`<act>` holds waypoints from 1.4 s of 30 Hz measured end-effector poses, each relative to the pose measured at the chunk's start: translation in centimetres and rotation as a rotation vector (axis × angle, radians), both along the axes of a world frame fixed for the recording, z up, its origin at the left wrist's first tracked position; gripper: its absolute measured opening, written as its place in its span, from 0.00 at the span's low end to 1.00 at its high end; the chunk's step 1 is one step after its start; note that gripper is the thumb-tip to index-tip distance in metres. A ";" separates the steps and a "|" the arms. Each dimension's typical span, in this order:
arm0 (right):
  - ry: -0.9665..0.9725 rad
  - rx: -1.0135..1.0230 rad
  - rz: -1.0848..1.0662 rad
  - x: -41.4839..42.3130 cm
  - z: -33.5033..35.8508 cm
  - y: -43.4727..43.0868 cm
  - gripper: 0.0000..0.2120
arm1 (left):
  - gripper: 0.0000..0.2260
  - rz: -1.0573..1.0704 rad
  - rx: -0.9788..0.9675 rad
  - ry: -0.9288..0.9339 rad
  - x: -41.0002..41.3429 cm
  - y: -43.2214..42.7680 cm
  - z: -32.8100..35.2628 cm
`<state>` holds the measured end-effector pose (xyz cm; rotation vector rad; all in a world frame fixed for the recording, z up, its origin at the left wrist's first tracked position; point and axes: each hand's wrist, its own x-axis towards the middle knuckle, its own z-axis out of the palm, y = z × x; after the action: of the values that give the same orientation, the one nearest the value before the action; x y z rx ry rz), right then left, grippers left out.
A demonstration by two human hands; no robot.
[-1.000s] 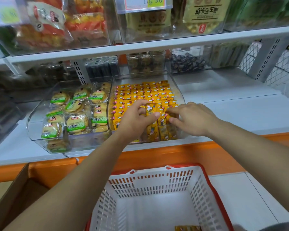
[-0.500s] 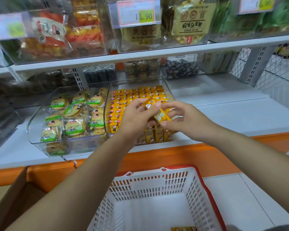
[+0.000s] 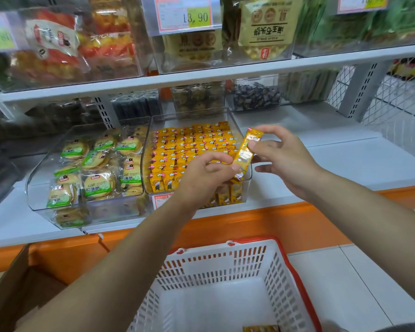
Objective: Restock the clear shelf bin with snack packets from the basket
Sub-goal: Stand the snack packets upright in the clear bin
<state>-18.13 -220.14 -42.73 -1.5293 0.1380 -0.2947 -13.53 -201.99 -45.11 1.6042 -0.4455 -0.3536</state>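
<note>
1. Clear plastic shelf bin [image 3: 201,116], open-topped, on the white lower shelf [image 3: 345,164]. It holds rows of small yellow snack packets [image 3: 192,144] standing on end, packed close; more show through its front wall.

2. Single long yellow foil snack packet [image 3: 246,152], held in the air over the front right corner of the bin, tilted, top end leaning right.

3. Left hand [image 3: 201,178], fingers curled, thumb and forefinger pinching the lower end of the packet.

4. Right hand [image 3: 285,156], thumb and forefinger pinching the upper part of the same packet; the other fingers are spread loosely.

5. White slotted plastic basket with a red rim [image 3: 225,262], below the shelf's orange front edge [image 3: 261,224], under the forearms. One yellow packet [image 3: 261,329] lies on its floor at the near edge, only partly in view.

6. Second clear bin [image 3: 46,164], just left of the first and touching it, filled with round biscuits in clear wrappers with green labels [image 3: 98,185].

7. Brown cardboard box [image 3: 15,295], left of the basket.

8. Upper shelf: clear bins of bagged snacks, with a price label reading 13.90 [image 3: 185,15].
</note>
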 end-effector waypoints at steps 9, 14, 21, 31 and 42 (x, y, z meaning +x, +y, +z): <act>-0.074 -0.336 -0.140 1.7 0.0 -1.5 0.14 | 0.21 -0.026 0.729 -0.661 3.0 -0.4 -2.5; -0.044 -0.397 -0.143 2.6 -0.7 -1.6 0.15 | 0.30 -0.095 0.911 -0.879 4.1 -0.3 -4.0; -0.176 -0.940 -0.146 3.9 -1.0 -1.4 0.16 | 0.28 -0.090 0.916 -0.971 5.0 0.8 -4.7; 0.071 -1.631 0.102 4.6 -2.6 -0.6 0.14 | 0.26 0.028 0.779 -0.883 4.7 1.3 -4.8; 0.119 -1.710 0.100 2.3 -2.8 0.5 0.26 | 0.24 0.042 0.864 -0.836 2.9 1.7 -2.5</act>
<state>-15.80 -219.60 -45.50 -3.2362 -0.1719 -0.2154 -10.63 -200.26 -47.62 2.5911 -0.9720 0.2341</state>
